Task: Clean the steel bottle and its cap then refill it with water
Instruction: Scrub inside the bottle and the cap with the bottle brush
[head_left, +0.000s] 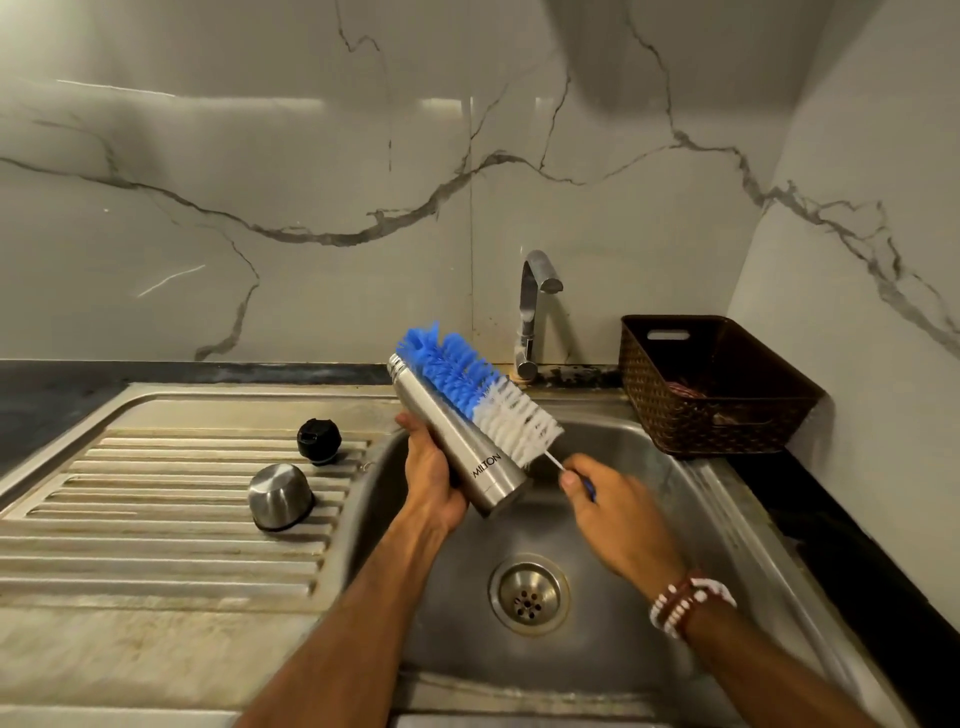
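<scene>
While over sink (639, 499), bottle (467, 452) against brush (483, 389) (uncapped)

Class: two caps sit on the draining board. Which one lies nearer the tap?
The black plastic cap, farther back; the domed steel cap sits in front, nearer the camera.

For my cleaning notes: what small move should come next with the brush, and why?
Probably bring the brush tip to the open mouth of the steel bottle and push in: its bristles lie along the outside, the left hand holds it tilted over the sink, the right hand pinches the handle.
</scene>
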